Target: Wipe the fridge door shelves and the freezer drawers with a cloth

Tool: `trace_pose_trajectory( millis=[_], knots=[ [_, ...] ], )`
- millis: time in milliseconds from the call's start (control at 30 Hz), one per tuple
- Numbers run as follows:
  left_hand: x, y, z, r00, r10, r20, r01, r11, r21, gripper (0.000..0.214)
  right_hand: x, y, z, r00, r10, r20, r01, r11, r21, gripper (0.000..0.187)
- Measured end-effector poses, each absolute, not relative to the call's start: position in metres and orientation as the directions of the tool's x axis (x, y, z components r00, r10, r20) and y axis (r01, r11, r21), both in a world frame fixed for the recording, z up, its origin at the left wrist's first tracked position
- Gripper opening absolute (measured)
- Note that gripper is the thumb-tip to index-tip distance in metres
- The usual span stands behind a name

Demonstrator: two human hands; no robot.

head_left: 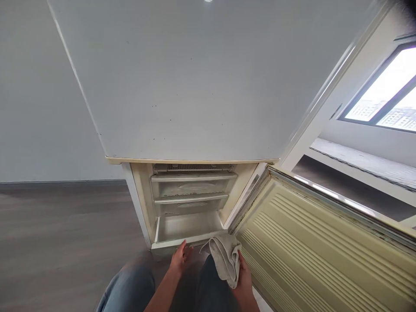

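My right hand (244, 275) grips a folded beige cloth (224, 259) over my knee, beside the open freezer door. My left hand (180, 258) holds nothing, its fingers apart, close to the front edge of the bottom drawer (191, 239). Whether it touches that drawer I cannot tell. The bottom drawer is pulled partly out and its pale inside shows. Above it, two more drawers with clear fronts, an upper drawer (195, 187) and a middle drawer (191, 207), are pushed in.
The yellowed, ribbed door (312, 242) of the fridge-freezer stands open at the right, with dirt along its seal. A large white closed upper door (195, 82) rises above the drawers. Grey floor (65, 242) lies to the left; a window (383, 95) and ledge are at the right.
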State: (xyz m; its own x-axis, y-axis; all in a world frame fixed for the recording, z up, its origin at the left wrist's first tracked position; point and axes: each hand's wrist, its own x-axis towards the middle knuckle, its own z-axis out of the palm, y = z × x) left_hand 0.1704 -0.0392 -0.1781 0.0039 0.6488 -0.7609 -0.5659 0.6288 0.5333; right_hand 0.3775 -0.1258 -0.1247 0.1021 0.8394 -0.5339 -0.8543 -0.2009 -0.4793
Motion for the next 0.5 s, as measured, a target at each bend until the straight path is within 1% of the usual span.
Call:
trace_pose_trajectory(
  millis=[67,167,267,333,433,500],
  knots=[
    [0.169,-0.044,-0.18,0.011,0.647,-0.762,-0.553,0.639,0.535,0.038,0.376,-0.12,-0.126,0.076,0.839,-0.538,-0.861,-0.217,-0.46,0.035],
    [0.168,-0.048,-0.181,0.029,0.668,-0.744,-0.53,0.641,0.555,0.034,0.372,-0.103,-0.126,0.056,0.837,-0.544,-0.86,-0.237,-0.452,0.029],
    [0.16,-0.052,-0.181,0.06,0.708,-0.704,-0.48,0.639,0.601,0.03,0.365,-0.071,-0.124,0.09,0.836,-0.541,-0.854,-0.214,-0.474,0.02],
    [0.146,-0.057,-0.181,0.056,0.734,-0.677,-0.417,0.633,0.652,0.026,0.357,-0.04,-0.126,0.116,0.838,-0.534,-0.853,-0.192,-0.486,0.016],
    [0.109,-0.069,-0.181,-0.051,0.768,-0.639,-0.266,0.606,0.75,0.018,0.342,0.012,-0.135,0.135,0.848,-0.512,-0.833,-0.183,-0.523,0.013],
    [0.076,-0.08,-0.181,-0.169,0.8,-0.576,-0.137,0.56,0.817,0.021,0.332,0.042,-0.144,0.158,0.86,-0.485,-0.808,-0.169,-0.564,0.012]
  ],
)
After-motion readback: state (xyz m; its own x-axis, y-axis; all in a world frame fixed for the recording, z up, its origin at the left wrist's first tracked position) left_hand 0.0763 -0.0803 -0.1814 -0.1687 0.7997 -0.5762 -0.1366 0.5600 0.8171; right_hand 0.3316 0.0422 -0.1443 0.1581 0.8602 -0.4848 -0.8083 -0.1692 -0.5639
